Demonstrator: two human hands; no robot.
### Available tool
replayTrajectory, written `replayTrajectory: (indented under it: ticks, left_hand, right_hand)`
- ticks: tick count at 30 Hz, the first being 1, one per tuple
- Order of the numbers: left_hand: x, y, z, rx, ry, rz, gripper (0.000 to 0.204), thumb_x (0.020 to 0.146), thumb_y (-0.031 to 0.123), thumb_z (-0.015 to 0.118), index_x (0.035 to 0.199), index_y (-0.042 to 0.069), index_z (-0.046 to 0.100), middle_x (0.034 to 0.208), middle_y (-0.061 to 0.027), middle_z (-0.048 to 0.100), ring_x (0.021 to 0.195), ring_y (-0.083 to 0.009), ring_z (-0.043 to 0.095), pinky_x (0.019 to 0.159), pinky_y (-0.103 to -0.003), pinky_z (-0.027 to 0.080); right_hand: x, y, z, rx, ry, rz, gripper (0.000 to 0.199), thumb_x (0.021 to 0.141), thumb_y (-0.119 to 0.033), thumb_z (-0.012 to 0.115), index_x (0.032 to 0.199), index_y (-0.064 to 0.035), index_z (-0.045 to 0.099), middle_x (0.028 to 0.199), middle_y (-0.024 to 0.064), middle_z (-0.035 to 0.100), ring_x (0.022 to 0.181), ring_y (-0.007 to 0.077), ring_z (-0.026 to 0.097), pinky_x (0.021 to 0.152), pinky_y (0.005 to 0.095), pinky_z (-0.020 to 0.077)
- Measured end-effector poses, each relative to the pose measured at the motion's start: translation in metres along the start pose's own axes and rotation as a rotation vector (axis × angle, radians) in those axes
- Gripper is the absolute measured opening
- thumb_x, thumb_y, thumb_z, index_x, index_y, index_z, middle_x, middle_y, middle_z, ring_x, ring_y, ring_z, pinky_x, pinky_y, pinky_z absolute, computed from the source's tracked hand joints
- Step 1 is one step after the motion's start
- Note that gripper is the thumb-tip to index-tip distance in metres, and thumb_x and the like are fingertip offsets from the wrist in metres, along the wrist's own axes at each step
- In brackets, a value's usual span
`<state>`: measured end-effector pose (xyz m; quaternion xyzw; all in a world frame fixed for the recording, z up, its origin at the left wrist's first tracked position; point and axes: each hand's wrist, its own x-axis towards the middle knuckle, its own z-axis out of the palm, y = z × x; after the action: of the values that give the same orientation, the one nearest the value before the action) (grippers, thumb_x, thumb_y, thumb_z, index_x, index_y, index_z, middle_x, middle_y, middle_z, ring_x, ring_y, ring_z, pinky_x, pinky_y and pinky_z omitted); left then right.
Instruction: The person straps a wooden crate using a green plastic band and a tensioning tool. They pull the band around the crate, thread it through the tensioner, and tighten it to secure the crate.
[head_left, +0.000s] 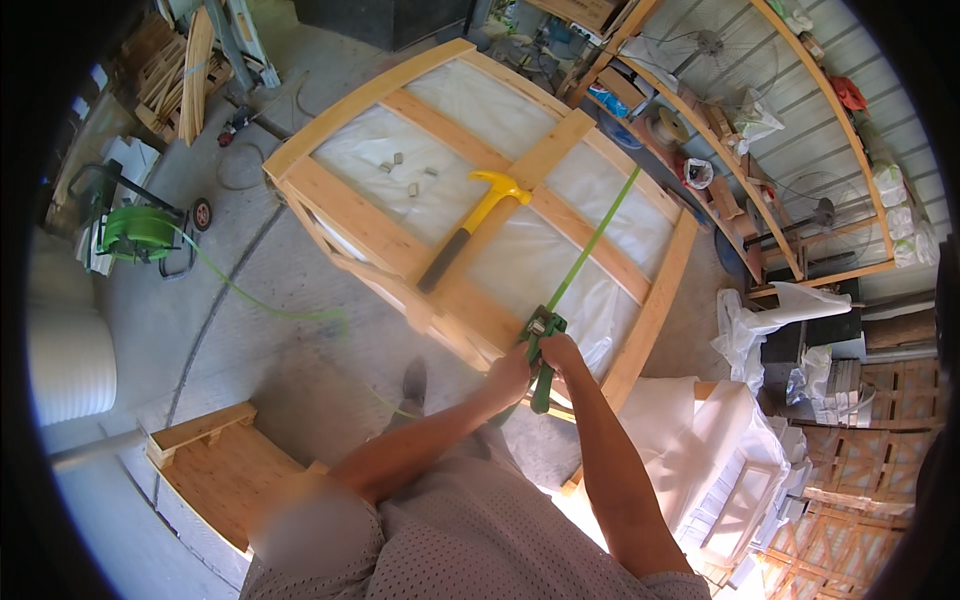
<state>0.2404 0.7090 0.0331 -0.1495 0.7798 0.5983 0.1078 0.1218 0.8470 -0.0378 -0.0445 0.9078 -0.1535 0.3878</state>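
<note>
Grasps a green strapping tensioner [545, 322] in both hands, at the near edge of a flat timber crate [648, 318]. Clenches the fingers of the left hand [510, 372] around the left side of the tool and those of the right hand [562, 355] around its right side; cannot tell, from above, their exact placement on the levers. Beyond the tool, a straight green strap [597, 240], running over the crate top to its far right edge. Left of the strap, a yellow claw hammer [483, 213] with a dark grip, lying along a wooden batten, head near the crossing of two battens. Farther left, a few small metal strap seals [413, 189], loose on white plastic sheeting [505, 108] between the boards. Off to the left on the concrete floor [300, 372], a wheeled cart with a green strap reel [140, 232]; behind it, a stack of wooden slats [196, 80]. Nearer, a low wooden platform [225, 470] and a white roll [70, 365] at the left rim. On the right, timber shelving [768, 175] with assorted supplies; below it, a bulky package [640, 430] in pale wrapping, just beside the crate's near right corner.
</note>
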Motion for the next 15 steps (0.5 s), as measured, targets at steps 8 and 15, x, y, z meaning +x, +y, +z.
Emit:
replayTrajectory:
  ticks: [8,15]
  left_hand:
    - [-0.024,-0.045,0.017,0.772,0.067,0.253,0.055,0.091,0.023,0.054,0.139,0.003,0.038,0.074,-0.0145,0.06,0.049,-0.0268,0.059,0.042,-0.041,0.046]
    - [-0.024,-0.06,0.023,0.73,0.158,0.274,0.061,0.092,0.027,0.055,0.143,0.003,0.033,0.074,-0.0112,0.058,0.047,-0.0242,0.057,0.04,-0.038,0.045]
  right_hand:
    - [-0.005,0.003,0.01,-0.149,0.102,-0.04,0.017,0.077,-0.019,0.065,0.08,-0.0044,0.071,0.076,0.019,0.068,0.077,0.0323,0.068,0.068,0.0417,0.0542]
    - [-0.054,-0.02,0.003,0.303,0.142,-0.014,0.043,0.084,-0.039,0.058,0.095,0.0024,0.062,0.085,0.0224,0.067,0.083,0.0399,0.065,0.074,0.046,0.051]
